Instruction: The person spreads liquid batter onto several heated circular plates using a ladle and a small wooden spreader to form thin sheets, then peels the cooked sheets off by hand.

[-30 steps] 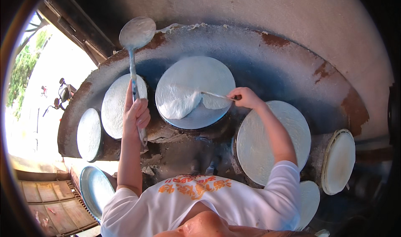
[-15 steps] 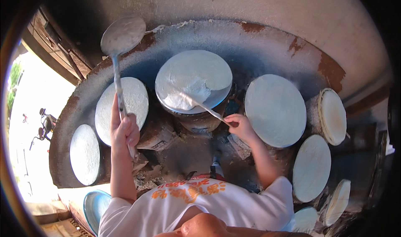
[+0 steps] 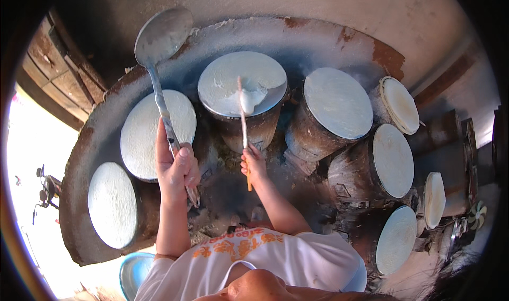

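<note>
My left hand (image 3: pixel 179 171) is wrapped round the handle of a large metal ladle (image 3: pixel 164 36), its round bowl raised above the far left rim of the griddles. Closed on a thin wooden stick (image 3: pixel 244 134), my right hand (image 3: pixel 254 166) is in front of the middle griddle (image 3: pixel 225 70). That griddle is round and covered in a pale layer. The stick's far part lies over a lump of wet white batter (image 3: pixel 254 95) near the griddle's front edge. Bare bluish metal shows beside the lump. Whether the stick's tip touches the surface, I cannot tell.
Several more white-topped round griddles on drum-shaped stoves curve around me, including one at the left (image 3: pixel 159 136) and one at the right (image 3: pixel 339 105). A pale curved wall (image 3: pixel 339 33) stands behind them. A blue basin (image 3: pixel 137 274) sits at the lower left.
My right hand has moved left and nearer to me, and the stick has swung from slanting to nearly upright in view. The left hand and ladle have shifted slightly right. My view has shifted.
</note>
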Motion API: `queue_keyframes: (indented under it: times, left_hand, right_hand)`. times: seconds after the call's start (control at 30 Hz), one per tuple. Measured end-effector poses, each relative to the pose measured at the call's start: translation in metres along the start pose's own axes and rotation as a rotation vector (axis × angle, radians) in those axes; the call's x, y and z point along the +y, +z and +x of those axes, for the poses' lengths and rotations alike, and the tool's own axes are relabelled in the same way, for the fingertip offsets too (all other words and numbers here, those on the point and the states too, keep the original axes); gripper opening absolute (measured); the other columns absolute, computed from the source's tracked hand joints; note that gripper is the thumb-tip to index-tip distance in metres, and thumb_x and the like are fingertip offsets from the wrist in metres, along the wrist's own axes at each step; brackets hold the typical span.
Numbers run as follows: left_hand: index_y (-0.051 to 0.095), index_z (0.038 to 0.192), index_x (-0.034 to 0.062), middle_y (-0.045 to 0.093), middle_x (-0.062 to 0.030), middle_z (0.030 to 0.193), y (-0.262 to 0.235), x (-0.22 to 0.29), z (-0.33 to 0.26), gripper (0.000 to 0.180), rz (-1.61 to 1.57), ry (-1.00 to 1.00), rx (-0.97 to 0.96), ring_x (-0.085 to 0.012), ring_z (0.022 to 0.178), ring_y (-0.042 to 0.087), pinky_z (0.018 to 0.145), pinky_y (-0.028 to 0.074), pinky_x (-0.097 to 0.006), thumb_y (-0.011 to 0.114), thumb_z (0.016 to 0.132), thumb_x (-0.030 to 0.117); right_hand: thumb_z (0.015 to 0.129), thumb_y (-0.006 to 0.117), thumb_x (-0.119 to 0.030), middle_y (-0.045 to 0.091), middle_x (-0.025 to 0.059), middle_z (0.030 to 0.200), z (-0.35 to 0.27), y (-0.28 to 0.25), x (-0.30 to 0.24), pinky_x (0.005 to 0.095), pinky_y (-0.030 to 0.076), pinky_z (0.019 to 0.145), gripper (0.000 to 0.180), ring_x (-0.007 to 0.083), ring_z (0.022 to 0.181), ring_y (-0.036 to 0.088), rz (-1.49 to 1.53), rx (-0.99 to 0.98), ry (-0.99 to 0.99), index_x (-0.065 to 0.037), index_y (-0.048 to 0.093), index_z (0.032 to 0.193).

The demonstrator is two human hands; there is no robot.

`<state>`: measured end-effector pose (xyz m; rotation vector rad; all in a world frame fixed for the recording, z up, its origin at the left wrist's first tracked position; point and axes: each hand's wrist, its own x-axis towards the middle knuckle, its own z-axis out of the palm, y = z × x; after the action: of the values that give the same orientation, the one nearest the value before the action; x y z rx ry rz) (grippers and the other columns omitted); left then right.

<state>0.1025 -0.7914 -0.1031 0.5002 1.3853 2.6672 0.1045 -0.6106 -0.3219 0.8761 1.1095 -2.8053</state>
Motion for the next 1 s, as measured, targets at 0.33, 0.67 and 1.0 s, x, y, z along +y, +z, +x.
queue_keyframes:
  times: [0.33, 0.67, 1.0]
  left_hand:
    - [0.016, 0.148, 0.0164, 0.044, 0.0008, 0.066, 0.026, -0.026, 0.007, 0.067, 0.134, -0.094, 0.071, -0.0038, 0.041, 0.033, 0.034, 0.029, -0.019, 0.050, 0.091, 0.002]
    - [0.020, 0.147, 0.0191, 0.035, 0.0036, 0.060, 0.092, -0.081, 0.048, 0.061, 0.236, -0.160, 0.031, -0.0030, 0.040, 0.030, 0.034, 0.028, -0.019, 0.045, 0.094, 0.005]
    - [0.031, 0.142, 0.0295, 0.036, 0.0036, 0.064, 0.094, -0.126, 0.121, 0.055, -0.072, -0.552, 0.186, -0.0039, 0.048, 0.035, 0.039, 0.028, -0.017, 0.050, 0.094, 0.010]
  right_hand:
    - [0.092, 0.057, -0.020, 0.046, -0.0017, 0.066, 0.014, -0.020, -0.046, 0.0215, 0.028, 0.035, 0.031, 0.0056, 0.042, 0.036, -0.358, 0.041, -0.128, -0.018, 0.053, 0.122]
    - [0.094, 0.054, -0.021, 0.054, 0.0015, 0.077, 0.049, -0.083, -0.164, 0.0255, 0.040, 0.044, 0.036, 0.0104, 0.052, 0.047, -0.715, 0.117, -0.193, -0.017, 0.051, 0.129]
    - [0.090, 0.054, -0.022, 0.061, 0.0202, 0.074, 0.046, -0.156, -0.198, 0.0494, 0.045, 0.056, 0.027, 0.0405, 0.063, 0.058, -1.537, 0.174, -0.963, -0.015, 0.060, 0.115]
